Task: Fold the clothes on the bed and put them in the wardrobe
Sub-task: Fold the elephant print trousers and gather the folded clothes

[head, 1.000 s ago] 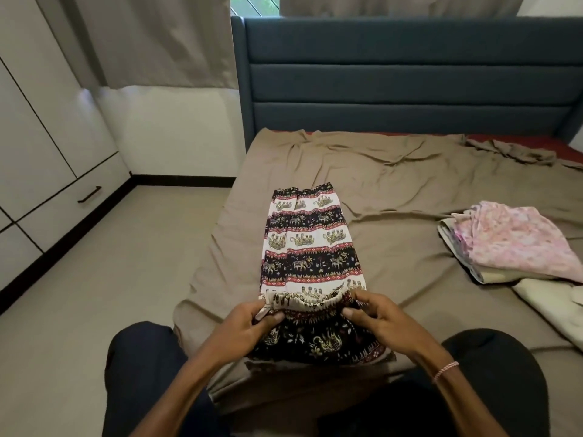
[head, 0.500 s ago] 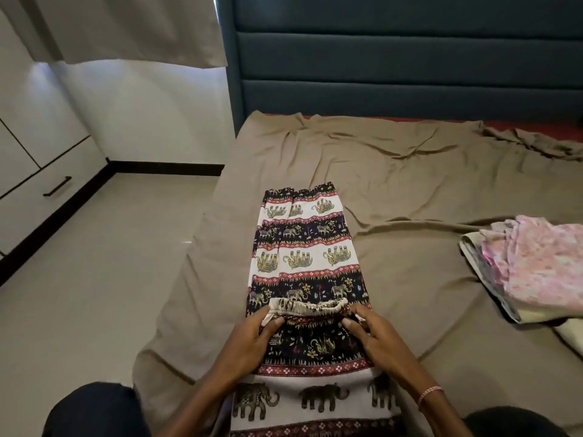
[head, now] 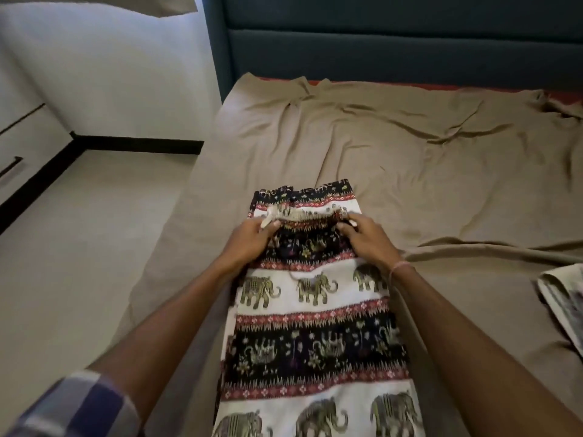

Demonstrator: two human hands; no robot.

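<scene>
Near the centre of the frame we pinch the gathered edge of the elephant-print trousers, left hand at one end, right hand at the other; the trousers lie lengthwise on the brown bedsheet, reaching the lower edge.

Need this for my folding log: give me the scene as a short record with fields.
garment: elephant-print garment, lying lengthwise on the bed sheet
fold: gathered edge doubled over, lying near the far hem
left grip: pinches the gathered edge's left end
right grip: pinches its right end
other clothes: pile at the right edge, partly cut off
wardrobe: white fronts at the far left
</scene>
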